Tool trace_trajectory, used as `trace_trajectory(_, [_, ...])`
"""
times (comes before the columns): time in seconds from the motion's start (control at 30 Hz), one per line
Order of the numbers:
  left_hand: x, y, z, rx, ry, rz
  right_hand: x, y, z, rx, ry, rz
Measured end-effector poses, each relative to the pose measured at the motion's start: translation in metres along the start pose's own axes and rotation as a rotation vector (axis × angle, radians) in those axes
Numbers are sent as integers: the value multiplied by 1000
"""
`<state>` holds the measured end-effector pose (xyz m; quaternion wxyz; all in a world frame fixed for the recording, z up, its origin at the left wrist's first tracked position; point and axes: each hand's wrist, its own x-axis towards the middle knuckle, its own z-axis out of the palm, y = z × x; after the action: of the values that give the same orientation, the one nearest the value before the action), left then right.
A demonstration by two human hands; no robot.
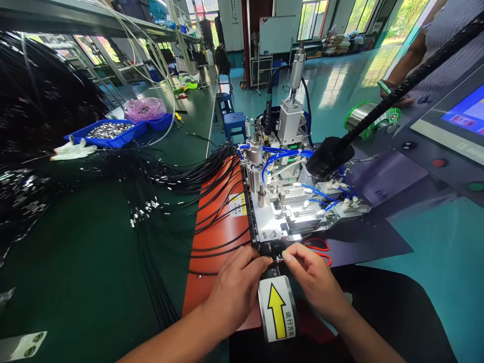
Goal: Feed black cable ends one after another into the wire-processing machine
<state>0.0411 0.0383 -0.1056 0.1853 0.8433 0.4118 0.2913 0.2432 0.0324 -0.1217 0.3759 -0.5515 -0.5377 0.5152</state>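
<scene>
The small part (279,259) is mostly covered by fingertips, its shape too tiny to make out; it sits between both hands, at the machine's (298,201) near end, just beyond the arrow sign (277,308). The left hand (240,277) pinches its left side, fingers curled and partly hidden; the right hand (313,276) pinches its right side, thumb against forefinger. The screen (467,113) is cut off at the right edge.
</scene>
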Motion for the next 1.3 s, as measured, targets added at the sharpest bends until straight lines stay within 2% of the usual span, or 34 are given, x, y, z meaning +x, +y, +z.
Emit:
trace_trajectory(0.2, [2, -1, 2, 65, 14, -14, 1, 6, 4, -6, 25, 27])
trace_trajectory(0.7, [1, 0, 6, 152, 4, -30, -1, 0, 7, -45, 66, 31])
trace_trajectory(1.3, [1, -2, 7, 146, 11, -33, -2, 2, 10, -137, 104, 42])
